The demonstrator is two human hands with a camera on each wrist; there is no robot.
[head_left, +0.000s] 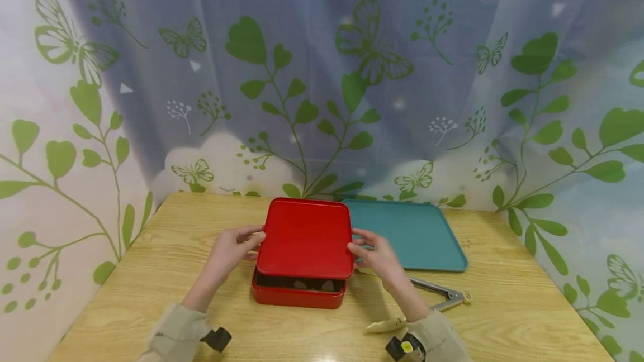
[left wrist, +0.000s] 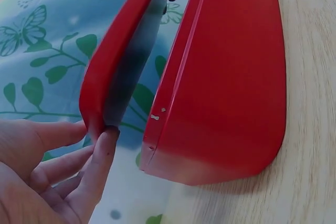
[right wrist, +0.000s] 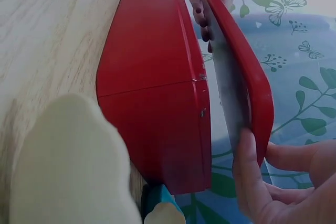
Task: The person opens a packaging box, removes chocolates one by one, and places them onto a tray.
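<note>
A square red lid (head_left: pixel 308 236) is held by both hands over a red box (head_left: pixel 298 297) on the table. My left hand (head_left: pixel 232 251) pinches the lid's left edge, thumb on one face and fingers under the rim. At the opposite edge my right hand (head_left: pixel 376 256) grips it the same way. Both wrist views show a gap between the lid (left wrist: pixel 113 51) and the box (right wrist: pixel 157 77), the lid's grey inner side facing the opening. Through the front gap the box looks dark inside, with pale rounded patches; the rest is hidden under the lid.
Metal tongs (head_left: pixel 450 296) with cream tips (head_left: pixel 386 325) lie spread on the table, partly under my right forearm. One cream tip (right wrist: pixel 71 166) looms large in the right wrist view. Behind them sits a teal tray (head_left: pixel 412 233). A leaf-patterned curtain (head_left: pixel 312 99) hangs behind the wooden table (head_left: pixel 151 272).
</note>
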